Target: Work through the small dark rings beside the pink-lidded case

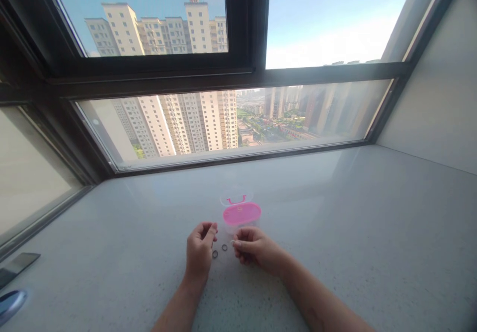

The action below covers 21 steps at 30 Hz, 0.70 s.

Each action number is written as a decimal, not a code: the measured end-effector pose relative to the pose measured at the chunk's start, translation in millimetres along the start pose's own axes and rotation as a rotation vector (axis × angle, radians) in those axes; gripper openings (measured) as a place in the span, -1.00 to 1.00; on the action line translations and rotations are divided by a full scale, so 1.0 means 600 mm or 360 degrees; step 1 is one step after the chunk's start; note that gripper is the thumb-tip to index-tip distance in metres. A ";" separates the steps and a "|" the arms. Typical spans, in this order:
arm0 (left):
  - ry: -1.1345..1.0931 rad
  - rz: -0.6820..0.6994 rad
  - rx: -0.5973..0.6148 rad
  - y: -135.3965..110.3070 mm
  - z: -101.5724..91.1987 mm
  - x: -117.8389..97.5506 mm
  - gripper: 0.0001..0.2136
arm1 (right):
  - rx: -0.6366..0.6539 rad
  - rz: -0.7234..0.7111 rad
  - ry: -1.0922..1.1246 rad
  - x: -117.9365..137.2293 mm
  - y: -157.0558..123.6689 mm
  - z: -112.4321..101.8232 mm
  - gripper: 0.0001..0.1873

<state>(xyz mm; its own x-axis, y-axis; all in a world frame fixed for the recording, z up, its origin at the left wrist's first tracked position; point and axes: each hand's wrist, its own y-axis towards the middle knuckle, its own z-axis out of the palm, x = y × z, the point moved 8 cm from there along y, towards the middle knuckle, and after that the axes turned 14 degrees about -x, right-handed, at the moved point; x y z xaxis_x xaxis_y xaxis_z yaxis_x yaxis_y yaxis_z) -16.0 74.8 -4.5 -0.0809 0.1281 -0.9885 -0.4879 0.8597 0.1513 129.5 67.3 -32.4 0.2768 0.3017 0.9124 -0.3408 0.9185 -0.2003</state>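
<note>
My left hand is closed with its thumb and forefinger pressed together; whatever lies between them is too small to make out. Facing it, my right hand pinches too, with a tiny pale thing at the fingertips that I cannot name. Two small dark rings lie on the counter between the hands: one ring in the gap, the other ring by my left hand. Just beyond my hands stands a clear plastic box with a pink oval tray in its top. Something small lies on the tray.
Behind the box is a clear lid with a pink handle. The pale speckled counter reaches to a dark-framed window. At the far left edge lie a flat dark object and a shiny rounded object.
</note>
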 end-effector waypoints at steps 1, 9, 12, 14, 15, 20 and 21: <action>-0.0016 0.0005 -0.0009 0.000 -0.001 -0.001 -0.72 | 0.0002 -0.0002 0.0000 0.000 0.000 0.000 -0.63; -0.0071 0.0001 0.0014 -0.004 0.003 -0.003 -0.75 | -0.0016 -0.0011 0.0012 0.004 -0.003 0.002 -0.66; -0.0082 0.0013 -0.0002 -0.002 0.004 -0.001 -0.78 | -0.0012 -0.0009 0.0015 0.003 -0.001 0.002 -0.67; -0.0089 0.0022 -0.0014 -0.001 0.004 -0.001 -0.80 | -0.0008 -0.0007 0.0012 0.003 0.000 0.002 -0.67; -0.0093 0.0026 -0.0016 -0.001 0.004 -0.001 -0.81 | -0.0009 -0.0007 0.0008 0.003 0.000 0.001 -0.67; -0.0110 0.0060 -0.0026 -0.002 0.004 -0.005 -0.83 | -0.0003 -0.0006 -0.0011 0.005 0.000 0.002 -0.65; -0.0110 0.0068 -0.0027 -0.003 0.003 -0.006 -0.83 | -0.0001 -0.0016 -0.0017 0.006 0.000 0.002 -0.65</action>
<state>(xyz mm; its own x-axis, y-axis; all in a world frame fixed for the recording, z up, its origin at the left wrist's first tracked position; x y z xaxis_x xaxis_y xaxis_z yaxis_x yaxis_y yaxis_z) -13.2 73.9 -1.0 -0.0423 0.1986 -0.9792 -0.5001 0.8442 0.1929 129.3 68.1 -28.7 0.2708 0.2896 0.9180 -0.3376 0.9217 -0.1912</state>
